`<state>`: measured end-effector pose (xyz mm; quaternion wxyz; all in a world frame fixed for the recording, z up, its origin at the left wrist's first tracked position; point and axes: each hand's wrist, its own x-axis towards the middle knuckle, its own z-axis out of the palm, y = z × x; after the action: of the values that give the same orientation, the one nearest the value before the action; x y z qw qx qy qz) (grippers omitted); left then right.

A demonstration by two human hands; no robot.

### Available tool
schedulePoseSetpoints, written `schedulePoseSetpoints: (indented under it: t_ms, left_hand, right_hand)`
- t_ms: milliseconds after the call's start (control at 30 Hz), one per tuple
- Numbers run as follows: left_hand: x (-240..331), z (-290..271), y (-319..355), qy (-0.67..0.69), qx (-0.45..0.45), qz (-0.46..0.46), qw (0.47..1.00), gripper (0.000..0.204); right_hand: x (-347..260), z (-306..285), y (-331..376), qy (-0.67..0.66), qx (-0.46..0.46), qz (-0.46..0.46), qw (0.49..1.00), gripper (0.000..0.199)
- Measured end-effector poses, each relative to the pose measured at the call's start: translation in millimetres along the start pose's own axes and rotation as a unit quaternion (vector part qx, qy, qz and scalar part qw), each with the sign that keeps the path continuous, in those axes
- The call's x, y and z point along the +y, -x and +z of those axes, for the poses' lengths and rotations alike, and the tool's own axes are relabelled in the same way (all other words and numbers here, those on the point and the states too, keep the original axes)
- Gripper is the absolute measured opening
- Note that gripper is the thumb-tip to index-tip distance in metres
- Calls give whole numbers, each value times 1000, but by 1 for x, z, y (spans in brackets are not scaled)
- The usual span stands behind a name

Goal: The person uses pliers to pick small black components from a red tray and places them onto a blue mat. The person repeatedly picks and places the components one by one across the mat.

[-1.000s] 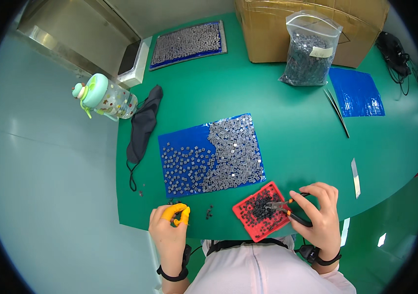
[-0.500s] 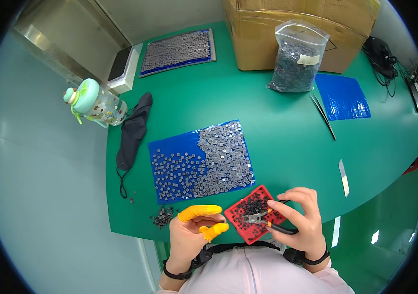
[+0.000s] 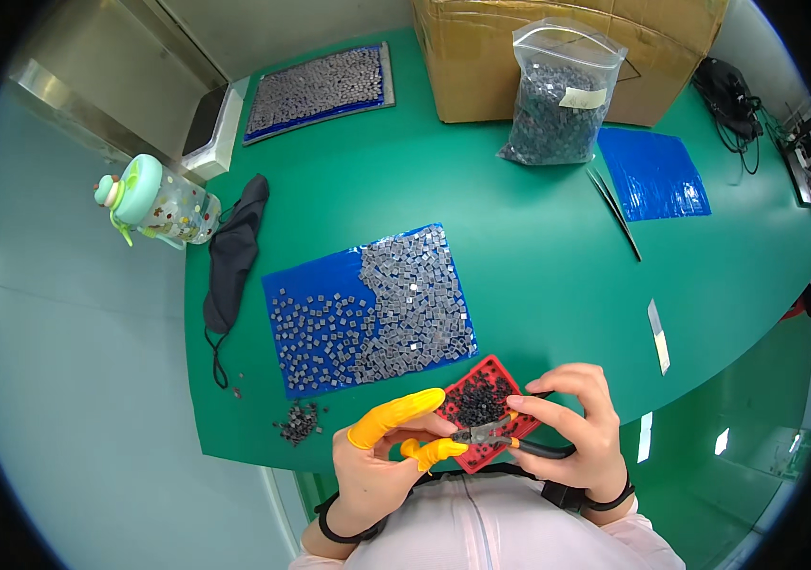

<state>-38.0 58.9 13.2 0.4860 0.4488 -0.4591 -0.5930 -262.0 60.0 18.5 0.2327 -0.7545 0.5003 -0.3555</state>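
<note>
My right hand grips a pair of pliers with black and orange handles, its jaws reaching left over a red tray. Small black parts are heaped in that tray. Yellow finger cots cover the thumb and index finger of my left hand. At its thumb tip, beside the jaws, is a small dark part; the fingers and jaws partly hide how it is held. Beyond my hands lies a blue sheet bearing small grey square pieces, dense on the right and looser on the left.
A pile of dark bits lies left of my left hand. Tweezers, a blade-like strip and another blue sheet lie to the right. Farther back stand a zip bag and a cardboard box; a bottle is left.
My left hand has moved right with the small dark part, up to the pliers' jaws. The jaws have shifted slightly left and down. The whole view has shifted a little.
</note>
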Motion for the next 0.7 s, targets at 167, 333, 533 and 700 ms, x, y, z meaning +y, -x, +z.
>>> schedulePoseSetpoints:
  t_ms: [167,333,533,700]
  left_hand:
    - [-3,2,-3,-155,44,27,986,48]
    - [-14,1,-4,-216,38,30,975,49]
    - [-11,5,-4,-256,16,10,967,50]
    - [-16,3,-2,-262,-2,21,965,50]
  right_hand:
    - [2,-4,3,96,-34,26,994,51]
    - [3,-2,9,207,-73,15,975,49]
    - [-9,-14,4,205,-103,14,973,49]
    - [-10,-15,4,216,-94,30,971,52]
